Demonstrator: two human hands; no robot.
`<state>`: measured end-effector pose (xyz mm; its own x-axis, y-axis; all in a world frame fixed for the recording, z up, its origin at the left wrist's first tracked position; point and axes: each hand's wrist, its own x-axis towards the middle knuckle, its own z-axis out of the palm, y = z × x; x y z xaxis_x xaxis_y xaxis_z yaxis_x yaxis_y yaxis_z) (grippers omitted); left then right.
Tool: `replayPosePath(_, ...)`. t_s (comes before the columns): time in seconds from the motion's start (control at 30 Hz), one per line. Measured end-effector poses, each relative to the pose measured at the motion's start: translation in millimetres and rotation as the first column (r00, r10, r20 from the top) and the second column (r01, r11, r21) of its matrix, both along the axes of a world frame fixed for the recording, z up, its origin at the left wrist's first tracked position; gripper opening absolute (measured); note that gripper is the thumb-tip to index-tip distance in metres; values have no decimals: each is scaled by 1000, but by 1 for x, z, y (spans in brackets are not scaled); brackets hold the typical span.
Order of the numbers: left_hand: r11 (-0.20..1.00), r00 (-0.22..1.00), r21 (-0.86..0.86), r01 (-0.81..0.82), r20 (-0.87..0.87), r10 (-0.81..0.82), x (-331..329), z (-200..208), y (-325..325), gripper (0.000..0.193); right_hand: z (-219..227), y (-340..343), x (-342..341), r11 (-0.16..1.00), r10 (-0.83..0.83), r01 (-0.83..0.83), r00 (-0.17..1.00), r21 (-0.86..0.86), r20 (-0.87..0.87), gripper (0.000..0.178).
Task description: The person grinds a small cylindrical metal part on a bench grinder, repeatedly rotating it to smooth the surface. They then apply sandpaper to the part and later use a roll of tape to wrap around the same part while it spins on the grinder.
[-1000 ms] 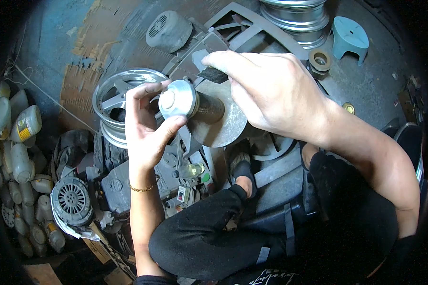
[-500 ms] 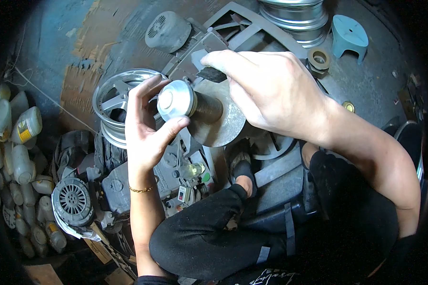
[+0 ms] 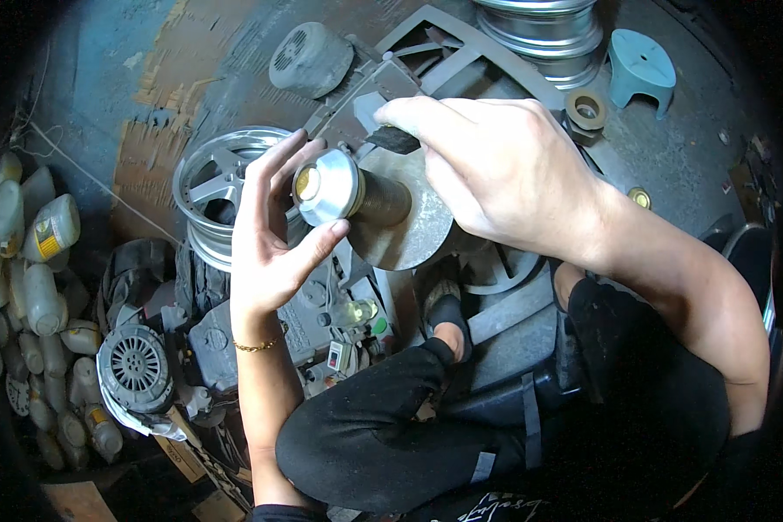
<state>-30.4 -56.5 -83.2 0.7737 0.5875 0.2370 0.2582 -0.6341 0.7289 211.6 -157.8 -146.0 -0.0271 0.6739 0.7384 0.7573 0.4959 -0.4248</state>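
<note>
A shiny silver metal cap (image 3: 335,184) with a raised round end sits on a thick threaded shaft (image 3: 384,200). The shaft stands out from a broad grey metal disc (image 3: 422,230). My left hand (image 3: 270,230) is spread around the cap's left side, thumb below it and fingers stretched out above. The thumb tip lies close to the cap's lower edge; whether it touches is unclear. Above the disc, my right hand (image 3: 513,165) pinches a dark, flat, rough-edged piece (image 3: 393,139) between thumb and fingers. Part of that piece is hidden by the hand.
A spoked alloy wheel (image 3: 222,187) lies left of my left hand. Behind are a grey motor (image 3: 311,59), stacked wheel rims (image 3: 544,43) and a blue stool (image 3: 641,70). Many plastic bottles (image 3: 43,296) line the left side. A large nut (image 3: 585,111) stands right of the machine frame.
My left fingers have stretched further upward beside the cap, and the thumb has dropped slightly. A yellowish glint now shows on the cap's end. My right hand has barely moved.
</note>
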Motion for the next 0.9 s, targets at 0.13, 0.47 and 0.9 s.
replayPosePath(0.13, 999, 999, 30, -45, -2, 45, -1, -2, 0, 89, -1, -1, 1, 999, 11, -12, 1000, -30, -7, 37)
replayPosePath(0.47, 983, 984, 76, -165, 78, 159, 0, -13, -9, 80, 2, 0, -1, 999, 8, -9, 1000, -50, -6, 38)
replayPosePath(0.9, 920, 899, 103, -379, 276, 340, -3, 2, -10, 45, 4, 2, 3, 1000, -9, 7, 996, -19, -85, 34)
